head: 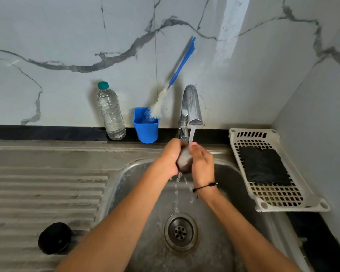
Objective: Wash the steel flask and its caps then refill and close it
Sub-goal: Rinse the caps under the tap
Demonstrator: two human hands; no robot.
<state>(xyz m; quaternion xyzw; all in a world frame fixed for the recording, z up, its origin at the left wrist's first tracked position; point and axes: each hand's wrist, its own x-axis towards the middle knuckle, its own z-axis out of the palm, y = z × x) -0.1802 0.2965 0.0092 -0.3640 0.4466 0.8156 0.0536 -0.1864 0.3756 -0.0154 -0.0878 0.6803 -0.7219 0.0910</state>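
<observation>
Both my hands hold a rounded steel piece (184, 160), the flask or one of its caps, under the running tap (191, 107); most of it is hidden, so I cannot tell which. My left hand (170, 157) grips it from the left. My right hand (201, 163) wraps it from the right. Water streams onto it and drips into the sink basin (145, 193). A black round cap (54, 238) lies on the ribbed drainboard at the lower left, apart from both hands.
A clear plastic water bottle (110, 112) with a green lid and a blue cup (146, 125) holding a blue-handled bottle brush (172, 79) stand against the marble wall. A white perforated tray (306, 205) with a dark scrub pad (263, 165) sits to the right. The drain (181, 231) lies below my hands.
</observation>
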